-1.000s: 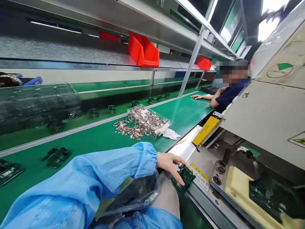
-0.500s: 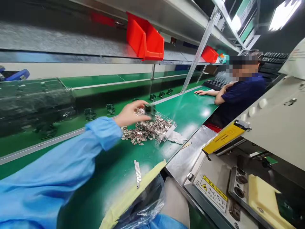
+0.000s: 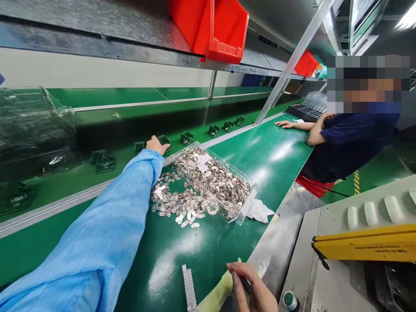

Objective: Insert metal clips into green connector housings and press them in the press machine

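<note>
My left hand (image 3: 156, 144), in a light blue sleeve, reaches far across the green table to the conveyor belt (image 3: 123, 167). Its fingers rest on a dark green part (image 3: 164, 139) standing on the belt; they are mostly hidden behind the hand. My right hand (image 3: 251, 289) sits low at the table's front edge with its fingers curled. Something thin and dark shows between them, too small to name. A short strip of metal pieces (image 3: 189, 287) lies just left of that hand.
A clear tray (image 3: 251, 200) full of small metal pieces lies mid-table, with loose pieces (image 3: 175, 204) spilled beside it and a white cloth (image 3: 260, 211). More dark parts (image 3: 214, 130) ride the belt. A co-worker's arm (image 3: 297, 125) rests at the far right. A machine with a yellow guard (image 3: 367, 245) stands right.
My left hand carried the dark part from the machine, over the tray, out to the belt. My right hand has come into view at the bottom. My view swung left.
</note>
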### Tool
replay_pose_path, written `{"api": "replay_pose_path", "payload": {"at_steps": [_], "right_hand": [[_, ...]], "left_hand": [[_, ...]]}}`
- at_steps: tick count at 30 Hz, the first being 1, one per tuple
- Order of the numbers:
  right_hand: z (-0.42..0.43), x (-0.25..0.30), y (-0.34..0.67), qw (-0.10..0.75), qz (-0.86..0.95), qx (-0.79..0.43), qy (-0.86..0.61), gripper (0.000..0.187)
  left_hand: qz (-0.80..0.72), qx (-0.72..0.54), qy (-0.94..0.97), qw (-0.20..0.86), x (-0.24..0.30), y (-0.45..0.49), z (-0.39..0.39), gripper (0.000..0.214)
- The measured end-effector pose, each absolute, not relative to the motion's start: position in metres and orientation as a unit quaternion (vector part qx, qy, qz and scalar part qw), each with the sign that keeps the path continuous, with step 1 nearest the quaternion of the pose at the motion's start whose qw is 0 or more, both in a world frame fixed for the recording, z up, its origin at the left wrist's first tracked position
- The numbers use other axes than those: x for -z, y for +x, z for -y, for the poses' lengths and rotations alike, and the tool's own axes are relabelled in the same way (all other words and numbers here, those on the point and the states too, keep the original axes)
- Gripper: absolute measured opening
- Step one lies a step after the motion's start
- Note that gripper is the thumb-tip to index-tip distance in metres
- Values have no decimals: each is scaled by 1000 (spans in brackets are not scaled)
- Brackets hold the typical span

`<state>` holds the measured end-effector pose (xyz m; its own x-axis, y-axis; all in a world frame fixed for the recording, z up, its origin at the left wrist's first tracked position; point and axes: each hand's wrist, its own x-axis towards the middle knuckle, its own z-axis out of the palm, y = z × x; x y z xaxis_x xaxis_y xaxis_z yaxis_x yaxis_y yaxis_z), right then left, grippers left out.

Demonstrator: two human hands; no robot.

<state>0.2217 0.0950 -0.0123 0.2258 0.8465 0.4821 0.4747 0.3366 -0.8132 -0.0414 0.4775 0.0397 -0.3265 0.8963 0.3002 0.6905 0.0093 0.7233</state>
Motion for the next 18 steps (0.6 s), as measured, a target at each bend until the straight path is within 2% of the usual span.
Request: {"api": "replay_pose_path", "payload": {"at_steps": [3,5,8,10,12,15,18], "right_hand": [[-93,6,220,497,589,-261,-582,14],[-89,4,216,487,552,-318,-598,14],[-77,5,210,485,516,-372,-600,14],[-65,5,207,479,513,-389,-596,14],[-54,3,204,466,523,-401,-590,14],[-38,2,197,442,538,-425,-579,14],[-27,4,188,436,527,-445,-578,15]], "left_hand": [[-701,-397,583,106,-46,-41,-449,71],[-691,-390,600,103,-52,-41,-406,70],[-607,-398,677,124,-58,-36,-307,45],[-527,-365,748,172,-54,-29,-230,26],[-451,-312,802,235,-43,-21,-166,18],[-406,-252,831,284,-20,-12,-116,19],[-387,-212,855,271,-6,-9,-114,28]]}}
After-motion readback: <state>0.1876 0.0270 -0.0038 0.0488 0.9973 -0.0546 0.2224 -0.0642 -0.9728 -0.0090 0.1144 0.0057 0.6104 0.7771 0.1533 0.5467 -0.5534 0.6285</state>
